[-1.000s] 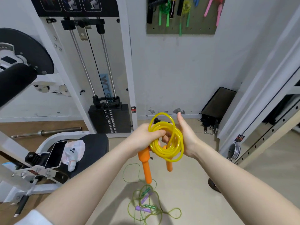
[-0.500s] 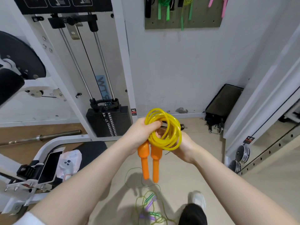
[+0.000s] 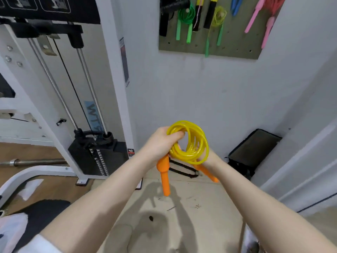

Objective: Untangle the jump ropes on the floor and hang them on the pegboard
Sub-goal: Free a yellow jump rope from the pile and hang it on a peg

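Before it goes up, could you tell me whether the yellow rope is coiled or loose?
Coiled: the yellow rope forms bundled loops between both hands.

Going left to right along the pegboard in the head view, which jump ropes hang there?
On the pegboard: black-handled rope, green rope, yellow-and-black handles, yellow-green rope, blue handles, pink-handled rope.

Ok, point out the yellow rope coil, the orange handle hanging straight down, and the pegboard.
yellow rope coil (image 3: 200,143), head view, right side of the loops.
orange handle (image 3: 165,179), head view, mid shaft.
pegboard (image 3: 235,42), head view, bare lower panel.
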Available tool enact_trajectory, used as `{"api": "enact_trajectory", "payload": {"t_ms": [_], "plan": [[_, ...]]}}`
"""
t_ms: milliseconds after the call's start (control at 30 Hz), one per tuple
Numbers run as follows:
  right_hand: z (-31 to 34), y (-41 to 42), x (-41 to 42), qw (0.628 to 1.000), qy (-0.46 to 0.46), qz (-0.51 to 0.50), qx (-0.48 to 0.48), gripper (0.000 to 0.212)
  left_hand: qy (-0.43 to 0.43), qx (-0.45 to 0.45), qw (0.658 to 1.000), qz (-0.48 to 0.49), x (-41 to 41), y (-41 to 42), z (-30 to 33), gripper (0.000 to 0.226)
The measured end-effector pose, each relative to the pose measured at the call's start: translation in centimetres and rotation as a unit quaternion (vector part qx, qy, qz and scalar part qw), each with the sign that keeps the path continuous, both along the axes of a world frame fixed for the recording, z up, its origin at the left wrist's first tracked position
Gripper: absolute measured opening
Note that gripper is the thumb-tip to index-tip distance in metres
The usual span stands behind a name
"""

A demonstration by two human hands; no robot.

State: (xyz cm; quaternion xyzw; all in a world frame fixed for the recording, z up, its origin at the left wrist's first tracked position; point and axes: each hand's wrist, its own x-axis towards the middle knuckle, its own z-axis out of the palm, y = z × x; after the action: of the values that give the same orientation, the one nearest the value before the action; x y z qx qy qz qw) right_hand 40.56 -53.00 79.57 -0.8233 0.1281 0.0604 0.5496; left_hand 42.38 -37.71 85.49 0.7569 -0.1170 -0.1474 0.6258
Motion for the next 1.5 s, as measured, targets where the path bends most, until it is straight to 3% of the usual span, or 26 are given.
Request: {"api": "enact_trajectory", "payload": {"t_ms": [67, 133, 200, 300, 367, 500, 633, 733, 867, 933, 1033, 1100, 1167, 1333, 1433, 1500], "plan": [[2.2, -2.8, 3.7, 0.993, -0.012, -0.039, 0.111, 0.028, -0.03, 0.026, 0.999, 0.005, 3.0, -2.6, 1.1, 0.023], [5.4, -5.1, 6.8, 0.963, -0.012, -0.028, 0.269, 0.052, -0.068, 0.047, 0.996, 0.022, 5.8, -4.9, 1.9, 0.025], [8.6, -6.3, 8.7, 0.957, -0.06, 0.057, 0.277, 0.057, -0.088, 0.061, 0.994, 0.033, 8.0, -6.7, 2.6, 0.022], [10.9, -8.1, 11.0, 0.978, -0.135, 0.136, 0.084, 0.024, -0.102, 0.089, 0.99, 0.038, 11.6, -9.0, 3.9, 0.016], [11.7, -9.8, 13.1, 0.973, -0.174, 0.155, -0.001, 0.031, -0.111, 0.099, 0.988, 0.041, 14.1, -10.2, 5.1, 0.022], [14.2, -12.5, 17.8, 0.964, -0.213, 0.156, -0.013, 0.031, -0.126, 0.097, 0.987, 0.021, 19.0, -12.5, 8.0, 0.02], [16.4, -15.4, 23.1, 0.943, -0.267, 0.139, -0.141, 0.031, -0.144, 0.088, 0.985, -0.036, 23.8, -14.4, 11.2, 0.012], [18.1, -17.5, 27.1, 0.934, -0.274, 0.119, -0.197, 0.017, -0.19, 0.1, 0.975, -0.064, 28.3, -16.2, 12.9, 0.011], [21.7, -19.2, 31.9, 0.916, -0.273, 0.136, -0.261, 0.034, -0.238, 0.122, 0.96, -0.077, 34.2, -18.2, 15.3, 0.018], [23.4, -20.2, 33.9, 0.925, -0.282, 0.144, -0.211, 0.046, -0.269, 0.122, 0.952, -0.079, 37.0, -19.2, 16.6, 0.021], [25.0, -22.3, 36.1, 0.944, -0.301, 0.137, -0.004, 0.05, -0.306, 0.065, 0.946, -0.088, 40.0, -21.4, 18.6, 0.016], [25.2, -24.4, 37.2, 0.934, -0.315, 0.127, 0.11, 0.043, -0.28, -0.012, 0.952, -0.123, 41.2, -23.0, 19.7, 0.018], [25.3, -26.6, 38.1, 0.919, -0.325, 0.129, 0.184, 0.052, -0.216, -0.1, 0.951, -0.195, 42.2, -25.0, 20.5, 0.024], [27.6, -31.1, 39.1, 0.889, -0.399, 0.105, 0.199, 0.065, -0.145, -0.258, 0.892, -0.343, 43.5, -30.7, 22.9, 0.033], [30.1, -33.8, 40.0, 0.878, -0.448, 0.046, 0.164, 0.057, -0.166, -0.293, 0.88, -0.336, 44.3, -34.5, 25.0, 0.037], [32.1, -35.5, 40.7, 0.87, -0.479, -0.021, 0.113, 0.038, -0.204, -0.295, 0.882, -0.305, 45.1, -37.4, 26.6, 0.027]]}}
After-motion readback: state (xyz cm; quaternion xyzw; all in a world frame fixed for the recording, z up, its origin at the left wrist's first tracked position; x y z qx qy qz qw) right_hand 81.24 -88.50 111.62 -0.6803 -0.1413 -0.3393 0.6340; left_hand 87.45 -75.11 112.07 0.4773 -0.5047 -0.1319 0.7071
